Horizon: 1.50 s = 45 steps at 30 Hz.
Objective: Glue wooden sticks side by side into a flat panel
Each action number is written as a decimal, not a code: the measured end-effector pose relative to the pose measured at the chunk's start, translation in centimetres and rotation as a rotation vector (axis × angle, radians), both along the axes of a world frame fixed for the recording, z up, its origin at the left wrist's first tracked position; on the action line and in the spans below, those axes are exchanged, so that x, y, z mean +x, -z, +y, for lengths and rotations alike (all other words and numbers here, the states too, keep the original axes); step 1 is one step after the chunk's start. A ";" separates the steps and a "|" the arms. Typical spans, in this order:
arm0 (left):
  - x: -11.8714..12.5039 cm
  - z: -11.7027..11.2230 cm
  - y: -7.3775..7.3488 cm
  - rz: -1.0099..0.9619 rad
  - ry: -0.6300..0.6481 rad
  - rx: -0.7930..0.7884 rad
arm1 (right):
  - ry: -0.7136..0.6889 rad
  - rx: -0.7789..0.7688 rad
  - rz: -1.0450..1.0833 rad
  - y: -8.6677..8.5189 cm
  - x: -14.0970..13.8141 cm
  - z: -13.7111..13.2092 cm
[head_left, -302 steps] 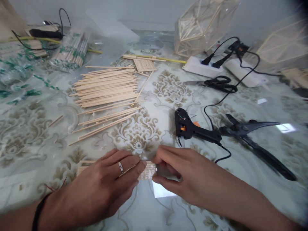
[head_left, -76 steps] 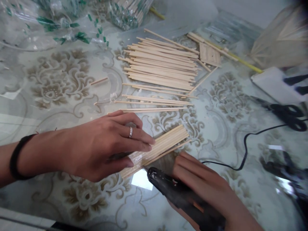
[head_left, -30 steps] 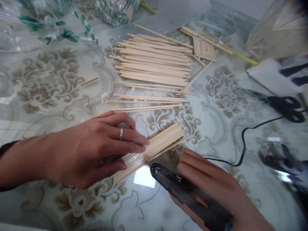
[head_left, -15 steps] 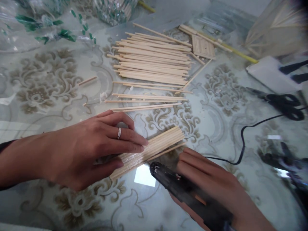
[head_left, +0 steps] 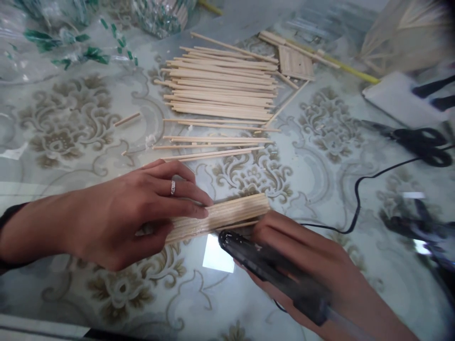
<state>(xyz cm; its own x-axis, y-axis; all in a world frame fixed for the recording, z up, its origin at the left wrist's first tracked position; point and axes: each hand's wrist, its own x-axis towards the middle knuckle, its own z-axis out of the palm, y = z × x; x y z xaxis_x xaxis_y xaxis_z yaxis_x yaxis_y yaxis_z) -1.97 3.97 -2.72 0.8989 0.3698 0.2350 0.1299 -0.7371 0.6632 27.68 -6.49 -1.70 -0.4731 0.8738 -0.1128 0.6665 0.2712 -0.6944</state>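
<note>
My left hand, with a ring on one finger, holds a flat panel of wooden sticks laid side by side, its thumb at the near edge and fingers on top. A shiny streak runs along the panel's surface. My right hand is closed around a black hot glue gun with a clear glue stick at its rear. The gun's nozzle touches or nearly touches the panel's near edge. A single stick lies along that edge, its right end hidden by my right fingers.
Many loose wooden sticks lie in rows beyond my hands. Scissors and a black cable are at right. A small wooden panel lies at the back, and clear plastic bags at back left. The patterned tabletop is glossy.
The panel has turned slightly flatter in view. My right hand and the glue gun have shifted a little left and up, and the fingers are now closer to the panel's right end.
</note>
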 end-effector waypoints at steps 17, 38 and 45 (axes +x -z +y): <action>-0.6 0.3 0.2 -0.029 0.016 -0.034 | 0.113 0.177 -0.116 0.1 2.6 1.4; -0.6 0.0 -0.1 0.034 -0.025 -0.099 | 0.099 0.147 -0.056 1.0 3.6 1.5; -0.6 0.0 -0.2 0.059 -0.032 -0.117 | 0.091 0.149 -0.057 1.1 3.9 1.4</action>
<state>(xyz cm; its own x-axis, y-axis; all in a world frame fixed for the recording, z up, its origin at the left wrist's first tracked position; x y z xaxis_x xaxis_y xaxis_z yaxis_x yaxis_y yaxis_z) -2.60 3.96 -2.47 0.8973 0.4202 0.1353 0.1936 -0.6499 0.7350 31.60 -5.06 -2.85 -0.3882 0.9216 -0.0033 0.7300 0.3053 -0.6114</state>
